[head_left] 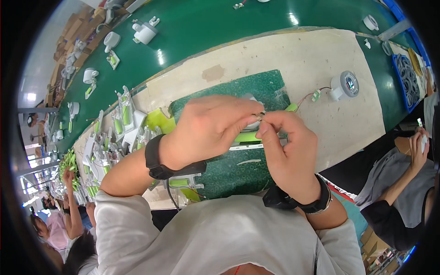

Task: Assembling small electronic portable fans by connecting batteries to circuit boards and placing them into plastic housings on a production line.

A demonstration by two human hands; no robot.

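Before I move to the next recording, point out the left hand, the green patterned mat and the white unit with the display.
Left hand (206, 126): head view, back of the hand.
Green patterned mat (229, 178): head view, bare lower part.
White unit (340, 87): head view, side of its body.

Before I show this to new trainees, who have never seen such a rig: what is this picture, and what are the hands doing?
No machine here: these are a person's bare left hand and right hand. One wide fisheye camera on the person's head looks down, so straight edges bend. The fingertips of both hands meet at a small piece, too small to identify. Below lies a green mat on a pale sheet. To the left are clustered white and clear parts with green pieces; to the right, a round white unit wired to a small board.
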